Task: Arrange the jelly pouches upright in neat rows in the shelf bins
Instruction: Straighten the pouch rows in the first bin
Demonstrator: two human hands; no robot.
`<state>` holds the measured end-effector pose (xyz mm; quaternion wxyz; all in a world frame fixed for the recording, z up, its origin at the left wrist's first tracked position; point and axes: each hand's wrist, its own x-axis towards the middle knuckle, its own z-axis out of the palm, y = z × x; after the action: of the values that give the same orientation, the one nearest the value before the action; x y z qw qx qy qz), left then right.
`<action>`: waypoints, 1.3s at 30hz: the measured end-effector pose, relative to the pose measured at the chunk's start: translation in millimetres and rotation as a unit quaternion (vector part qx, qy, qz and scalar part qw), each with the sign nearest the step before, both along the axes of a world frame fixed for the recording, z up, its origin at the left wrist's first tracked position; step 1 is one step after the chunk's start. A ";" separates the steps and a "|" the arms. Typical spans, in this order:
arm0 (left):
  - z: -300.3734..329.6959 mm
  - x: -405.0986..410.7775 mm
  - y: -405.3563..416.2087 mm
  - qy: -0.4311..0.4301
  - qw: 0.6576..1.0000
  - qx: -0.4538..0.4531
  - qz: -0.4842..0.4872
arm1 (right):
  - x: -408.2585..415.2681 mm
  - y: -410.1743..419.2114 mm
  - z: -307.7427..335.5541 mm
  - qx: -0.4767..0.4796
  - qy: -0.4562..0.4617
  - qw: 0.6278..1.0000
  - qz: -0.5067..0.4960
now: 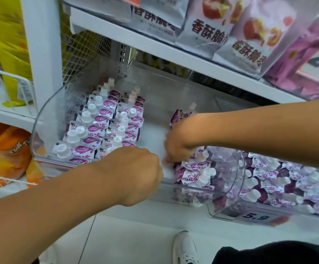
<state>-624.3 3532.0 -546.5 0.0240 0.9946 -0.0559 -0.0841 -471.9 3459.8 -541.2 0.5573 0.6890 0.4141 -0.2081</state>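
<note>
My right hand [177,143] pinches loose jelly pouches [195,172] at centre frame, left hand [137,174] fisted on nothing I can see — a careless nudge could topple the neat rows [101,130] at left.

Snack bags [208,29] on upper shelf; orange packets [8,149] left; white shoe [185,248] below.

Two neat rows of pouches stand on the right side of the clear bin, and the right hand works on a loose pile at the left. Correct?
Sides are swapped. In the head view the neat rows stand at the bin's left; the right hand works the loose pile at its right.
</note>
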 end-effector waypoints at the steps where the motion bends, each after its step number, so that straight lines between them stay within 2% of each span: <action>1: -1.4 1.0 -0.7 -0.003 1.000 0.001 0.000 | 4.8 7.8 -1.7 0.048 -0.026 0.998 0.010; 3: -1.8 0.8 0.1 0.001 1.000 0.002 -0.005 | 14.8 16.1 -3.8 0.045 -0.062 0.997 -0.003; 6: -1.2 1.8 -0.3 0.013 1.000 0.011 -0.022 | 20.8 15.2 -8.7 0.016 -0.077 0.993 -0.092; 12: -1.5 2.1 0.1 0.000 0.999 0.015 -0.036 | 31.0 15.1 -15.9 0.047 -0.058 0.994 -0.079; 15: 3.6 0.5 6.2 -0.014 0.998 -0.021 -0.057 | 14.1 4.9 5.8 0.154 0.018 0.987 -0.048; 16: 9.0 0.5 13.6 -0.046 0.995 -0.043 -0.077 | 4.5 -0.3 13.8 0.223 0.086 0.970 -0.039; 17: 15.9 0.2 24.0 -0.098 0.989 -0.067 -0.092 | -5.1 -6.2 18.7 0.278 0.169 0.943 -0.073; 18: 20.4 1.3 38.4 -0.152 0.980 -0.087 -0.100 | -18.8 -13.9 23.5 0.294 0.259 0.909 -0.139; 19: 24.2 2.0 53.3 -0.179 0.975 -0.095 -0.095 | -29.6 -23.6 25.2 0.271 0.340 0.876 -0.207; 20: 24.5 0.9 68.0 -0.170 0.978 -0.095 -0.081 | -35.3 -34.2 25.0 0.235 0.374 0.862 -0.251; 21: 20.8 -1.2 80.3 -0.134 0.985 -0.089 -0.064 | -37.5 -43.0 20.7 0.220 0.348 0.867 -0.280; 23: 6.5 -5.3 94.7 -0.059 0.995 -0.058 -0.055 | -37.4 -45.5 18.2 0.169 0.286 0.924 -0.188; 25: -4.9 -7.9 97.0 -0.054 0.996 -0.045 -0.055 | -36.8 -35.2 20.5 0.117 0.257 0.949 -0.137; 29: -5.1 -14.5 95.9 -0.075 0.995 -0.045 -0.041 | -36.4 -30.4 18.4 0.136 0.272 0.952 -0.036; 34: -6.2 -18.3 97.8 -0.066 0.995 -0.047 -0.053 | -30.3 -36.7 25.2 0.105 0.242 0.964 0.015; 36: -5.6 -17.1 97.9 -0.065 0.995 -0.048 -0.053 | -9.0 -26.4 16.5 0.142 0.148 0.976 0.078; 37: -4.8 -16.9 97.7 -0.064 0.995 -0.051 -0.052 | 3.4 -21.7 11.6 0.118 0.078 0.986 0.083; 39: -2.1 -17.0 95.2 -0.059 0.996 -0.056 -0.048 | 22.6 -17.3 -0.4 0.047 -0.020 0.999 -0.004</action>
<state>-641.4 3627.2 -548.6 0.0719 0.9911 -0.1094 -0.0229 -449.3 3442.4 -541.6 0.5313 0.7202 0.4095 -0.1770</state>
